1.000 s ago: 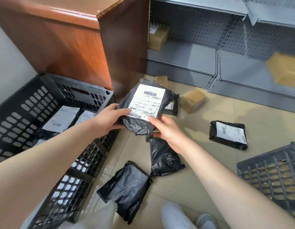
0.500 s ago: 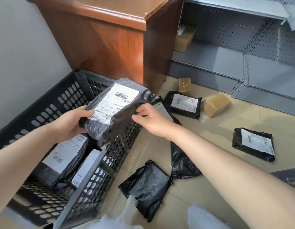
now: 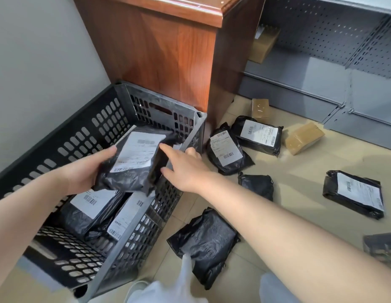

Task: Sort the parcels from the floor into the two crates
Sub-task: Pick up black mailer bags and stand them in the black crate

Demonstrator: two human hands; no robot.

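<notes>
Black crate (image 3: pixel 191 119) holds two parcels (image 3: pixel 89 206); left hand (image 3: pixel 85 171) grips a third parcel (image 3: pixel 133 162), right hand (image 3: pixel 185 169) released

The parcel (image 3: pixel 133 162) is wrapped in crinkled, slightly glossy black plastic film with a matt white paper label, the crate (image 3: pixel 146 232) is perforated matt dark plastic, the cabinet (image 3: pixel 168 47) polished reddish wood, and the boxes (image 3: pixel 304 137) brown cardboard.
</notes>
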